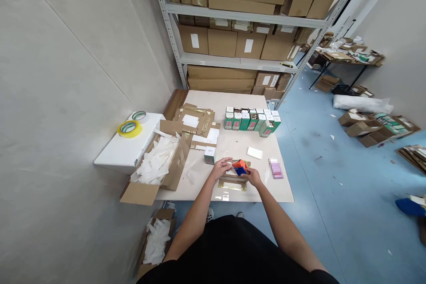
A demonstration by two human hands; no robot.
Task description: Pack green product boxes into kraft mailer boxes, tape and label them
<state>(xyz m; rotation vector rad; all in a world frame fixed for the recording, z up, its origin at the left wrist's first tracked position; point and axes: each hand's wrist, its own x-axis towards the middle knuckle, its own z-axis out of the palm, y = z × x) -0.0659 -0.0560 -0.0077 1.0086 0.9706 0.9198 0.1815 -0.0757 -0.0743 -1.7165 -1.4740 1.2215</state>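
Both my hands meet over a flat gold carton blank (233, 183) near the front edge of the pale table (239, 142). My left hand (220, 168) has its fingers curled onto the blank's left side. My right hand (253, 176) grips a small orange and blue object (240, 167) that sits on top of the blank. A small white and green box (209, 155) stands just left of my left hand. A white card (254, 152) lies a little beyond my right hand, and a blurred pink item (276, 168) lies to its right.
A row of green and white boxes (251, 120) stands mid-table. Flattened gold cartons (196, 122) are piled at the back left. An open cardboard box of white wrappers (156, 164) sits left, tape rolls (130, 128) on a white ledge. Shelving with cartons (239, 22) stands behind.
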